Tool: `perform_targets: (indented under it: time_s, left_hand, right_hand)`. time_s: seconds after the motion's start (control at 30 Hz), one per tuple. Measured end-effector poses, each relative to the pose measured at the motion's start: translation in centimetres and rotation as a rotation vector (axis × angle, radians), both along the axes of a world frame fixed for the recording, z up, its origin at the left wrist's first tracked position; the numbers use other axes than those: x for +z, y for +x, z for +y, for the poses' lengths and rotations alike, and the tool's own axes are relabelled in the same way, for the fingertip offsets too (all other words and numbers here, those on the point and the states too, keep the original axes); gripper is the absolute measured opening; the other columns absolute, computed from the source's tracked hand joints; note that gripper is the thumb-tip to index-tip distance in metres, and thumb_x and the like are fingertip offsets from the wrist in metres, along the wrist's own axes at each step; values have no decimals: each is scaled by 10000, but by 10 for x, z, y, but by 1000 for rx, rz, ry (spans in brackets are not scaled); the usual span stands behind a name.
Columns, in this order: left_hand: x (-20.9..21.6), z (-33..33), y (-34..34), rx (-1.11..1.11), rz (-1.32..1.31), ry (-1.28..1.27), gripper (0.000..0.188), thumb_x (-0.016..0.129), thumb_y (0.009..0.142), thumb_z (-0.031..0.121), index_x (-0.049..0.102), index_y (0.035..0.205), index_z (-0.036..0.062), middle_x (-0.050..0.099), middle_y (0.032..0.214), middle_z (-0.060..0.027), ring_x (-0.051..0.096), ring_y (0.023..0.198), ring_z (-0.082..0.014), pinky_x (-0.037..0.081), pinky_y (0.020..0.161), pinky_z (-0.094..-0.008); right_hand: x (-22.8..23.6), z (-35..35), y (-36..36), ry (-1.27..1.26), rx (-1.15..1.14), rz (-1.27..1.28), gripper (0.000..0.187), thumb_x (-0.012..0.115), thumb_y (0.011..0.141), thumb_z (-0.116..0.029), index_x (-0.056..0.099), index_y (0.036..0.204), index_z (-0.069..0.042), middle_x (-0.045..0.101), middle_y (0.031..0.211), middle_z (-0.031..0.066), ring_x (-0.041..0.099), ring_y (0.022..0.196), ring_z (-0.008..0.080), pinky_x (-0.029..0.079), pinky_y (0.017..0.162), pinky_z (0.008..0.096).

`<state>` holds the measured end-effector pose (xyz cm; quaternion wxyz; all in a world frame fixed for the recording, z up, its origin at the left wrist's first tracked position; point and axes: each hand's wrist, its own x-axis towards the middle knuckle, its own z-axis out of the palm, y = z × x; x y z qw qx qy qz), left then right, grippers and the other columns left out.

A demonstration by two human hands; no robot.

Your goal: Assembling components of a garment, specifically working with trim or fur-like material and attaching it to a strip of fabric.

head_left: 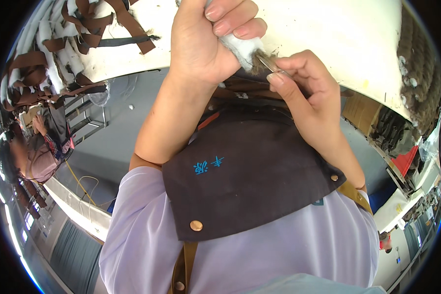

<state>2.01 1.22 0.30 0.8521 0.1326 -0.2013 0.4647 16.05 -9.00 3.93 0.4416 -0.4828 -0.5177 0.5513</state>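
Observation:
My left hand (198, 46) is raised over the white table, its fingers wrapped round a soft white piece (246, 46) of fabric or padding. Brown fur (259, 67) sticks out of that piece's lower right end. Against the fur, my right hand (311, 90) pinches a thin metal tool (268, 62) between thumb and fingers. The tool's tip touches or enters the fur. Whether it is tweezers or a single rod, I cannot tell, since my fingers cover its rear part.
Brown fabric strips (127, 24) lie on the white table (328, 29) at the far left, beside long white padded rolls (46, 34). Brown furry rolls (419, 59) are stacked at its right edge. Another person (41, 159) is at the left. A cardboard box (361, 110) stands below the table's right side.

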Motion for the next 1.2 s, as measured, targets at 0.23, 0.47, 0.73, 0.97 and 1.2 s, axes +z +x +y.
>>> perform_targets:
  time_s: [0.23,0.47,0.73,0.97,1.2]
  left_hand:
    - [18,-19,11,298,234,-47,347,341,962,381,485,772,129,285,489,67,206,383,-49,225,387,-198]
    - [26,-31,10,328,238,-53,349,375,942,422,448,753,138,246,494,60,180,391,-51,202,382,-202]
    - [34,-42,15,525,827,-512,345,402,927,428,432,764,125,257,503,43,186,391,-64,228,366,-215]
    - [9,-32,-10,293,521,-398,259,475,914,345,483,854,92,392,563,24,341,482,-84,351,511,-244]
    - [32,-21,-16,454,669,-271,316,383,926,417,497,895,124,420,654,40,419,601,-95,375,832,-357]
  right_hand:
    - [2,4,-2,46,-24,-112,99,596,809,11,502,830,-10,533,646,30,426,582,54,355,518,200]
    - [-6,7,-13,98,-56,-23,216,598,782,40,402,842,-31,437,619,5,372,551,58,333,487,213]
    - [-24,17,-16,111,-6,-85,269,610,770,25,353,805,-46,363,618,18,337,523,90,312,459,236]
    - [-14,36,8,102,254,-173,234,595,810,-23,363,831,-43,397,622,19,353,529,97,323,475,243]
    - [-11,64,80,115,-65,-739,218,619,823,-170,477,937,-51,530,752,83,483,668,151,407,611,283]
